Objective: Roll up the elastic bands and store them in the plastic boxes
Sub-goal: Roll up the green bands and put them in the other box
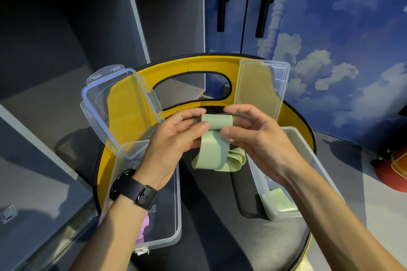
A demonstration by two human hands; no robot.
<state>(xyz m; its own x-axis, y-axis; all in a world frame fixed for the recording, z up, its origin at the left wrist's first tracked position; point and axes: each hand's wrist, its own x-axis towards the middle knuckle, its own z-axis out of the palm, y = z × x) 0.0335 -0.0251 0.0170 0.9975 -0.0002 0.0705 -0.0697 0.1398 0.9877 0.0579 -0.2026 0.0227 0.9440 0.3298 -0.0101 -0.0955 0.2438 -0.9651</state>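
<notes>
A pale green elastic band (214, 145) is partly rolled at its top end, and its loose tail hangs down onto the black seat. My left hand (174, 141) pinches the left end of the roll. My right hand (255, 136) pinches the right end. Both hands hold it above the seat, between two clear plastic boxes. The left box (174, 211) has its lid (119, 103) open and a pink band (143, 229) inside. In the right box (308, 160) lies a green band (280, 199), and its lid (259, 88) stands up.
The boxes rest on a round black seat (211, 226) with a yellow backrest (211, 64). Grey shelving stands to the left, a blue cloud-printed cabinet behind. A red object (394, 174) lies on the floor at right.
</notes>
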